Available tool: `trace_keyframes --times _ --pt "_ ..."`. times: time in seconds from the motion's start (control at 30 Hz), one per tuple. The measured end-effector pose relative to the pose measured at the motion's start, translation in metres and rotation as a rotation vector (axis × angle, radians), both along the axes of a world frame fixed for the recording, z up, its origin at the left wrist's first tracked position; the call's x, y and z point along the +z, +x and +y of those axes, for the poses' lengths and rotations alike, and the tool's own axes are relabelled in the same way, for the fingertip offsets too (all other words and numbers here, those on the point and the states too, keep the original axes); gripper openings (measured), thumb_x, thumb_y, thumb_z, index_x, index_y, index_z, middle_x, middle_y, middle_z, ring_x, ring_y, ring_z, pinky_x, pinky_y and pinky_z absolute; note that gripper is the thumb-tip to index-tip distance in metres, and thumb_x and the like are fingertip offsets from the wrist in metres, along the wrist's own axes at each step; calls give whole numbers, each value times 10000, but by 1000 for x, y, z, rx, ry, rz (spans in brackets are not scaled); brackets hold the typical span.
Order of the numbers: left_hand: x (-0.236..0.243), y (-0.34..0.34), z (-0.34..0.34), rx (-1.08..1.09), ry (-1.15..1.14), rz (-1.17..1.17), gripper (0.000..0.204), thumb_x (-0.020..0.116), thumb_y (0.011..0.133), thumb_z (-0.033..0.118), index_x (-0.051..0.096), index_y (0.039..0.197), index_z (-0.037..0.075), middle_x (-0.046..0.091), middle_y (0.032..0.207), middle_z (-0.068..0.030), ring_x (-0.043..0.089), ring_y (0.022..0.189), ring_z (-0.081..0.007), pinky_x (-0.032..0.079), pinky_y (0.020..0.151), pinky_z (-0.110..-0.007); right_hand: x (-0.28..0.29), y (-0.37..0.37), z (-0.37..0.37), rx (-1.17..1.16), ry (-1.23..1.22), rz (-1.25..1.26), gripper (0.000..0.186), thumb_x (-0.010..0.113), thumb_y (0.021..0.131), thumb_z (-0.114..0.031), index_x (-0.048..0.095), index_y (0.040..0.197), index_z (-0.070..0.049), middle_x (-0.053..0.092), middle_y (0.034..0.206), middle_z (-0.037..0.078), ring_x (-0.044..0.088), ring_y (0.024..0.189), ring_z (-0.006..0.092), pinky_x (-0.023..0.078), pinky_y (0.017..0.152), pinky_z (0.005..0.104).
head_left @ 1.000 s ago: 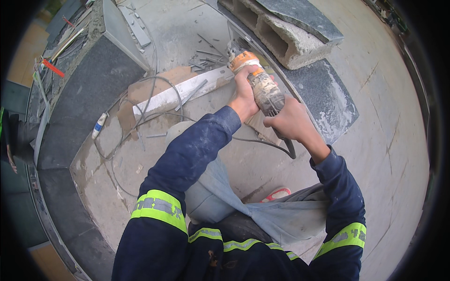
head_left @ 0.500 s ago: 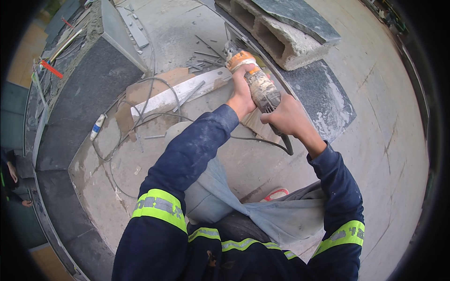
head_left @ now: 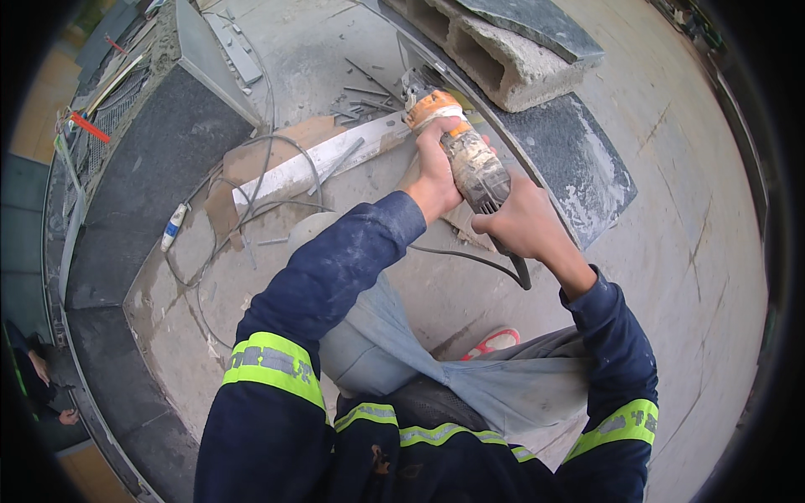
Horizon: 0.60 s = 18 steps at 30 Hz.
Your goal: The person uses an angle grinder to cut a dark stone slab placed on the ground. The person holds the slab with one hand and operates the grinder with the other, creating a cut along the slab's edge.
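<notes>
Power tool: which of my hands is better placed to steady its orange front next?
Probably your left hand: it grips the power tool just behind the orange collar, while your right hand holds the rear, by the cord.

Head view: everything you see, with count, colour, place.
Power tool: 1, orange and grey, both hands
Cable: count unclear, grey, looped on floor
Connector: 1, white and blue, floor left
Concrete block: 1, grey, upper right
Stone slabs: 2, dark grey, on and beside block
Offcuts: several, grey, by tool's head
Board: 1, whitish, left of tool
Sheeting: count unclear, brown, under board
Ledge: 1, dark grey, left
Other hands: 2, bare, lower left
Shoe: 1, red and white, lower centre
Trousers: 1 pair, pale blue, lower centre
Sleeves: 2, navy with lime bands, bottom
Left hand: 1, bare, round tool's middle
Right hand: 1, bare, tool's rear
</notes>
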<state>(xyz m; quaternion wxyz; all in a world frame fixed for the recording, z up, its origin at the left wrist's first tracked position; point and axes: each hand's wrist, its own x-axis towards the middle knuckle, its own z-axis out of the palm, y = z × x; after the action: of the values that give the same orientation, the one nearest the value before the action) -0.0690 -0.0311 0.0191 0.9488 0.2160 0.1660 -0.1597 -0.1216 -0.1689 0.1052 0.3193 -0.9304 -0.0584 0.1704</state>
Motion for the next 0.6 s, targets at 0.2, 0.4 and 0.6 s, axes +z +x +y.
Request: trace_keyframes --times 0.2,0.4,0.6 --pt "3 -9 -4 -17 -2 -3 536 587 769 416 477 1074 -11 580 932 -144 616 860 -310 533 784 -455 -2 -9 -4 3 -25 -16 576 755 611 -242 561 1014 121 661 851 286 677 836 401 538 772 415" --pt "8 -20 -6 -39 -1 -2 544 587 771 419 471 1094 -3 581 938 -147 619 864 -312 536 780 -459 3 -19 -6 -7 6 -2 582 754 613 -234 555 1019 133 658 841 289 676 817 411 539 765 420" --pt "11 -27 -10 -42 6 -16 549 592 767 420 476 1106 5 589 949 -155 626 876 -314 540 780 -461 5 -25 -9 -12 -52 8 580 743 616 -236 550 1018 135 656 829 292 675 815 420 540 756 423"
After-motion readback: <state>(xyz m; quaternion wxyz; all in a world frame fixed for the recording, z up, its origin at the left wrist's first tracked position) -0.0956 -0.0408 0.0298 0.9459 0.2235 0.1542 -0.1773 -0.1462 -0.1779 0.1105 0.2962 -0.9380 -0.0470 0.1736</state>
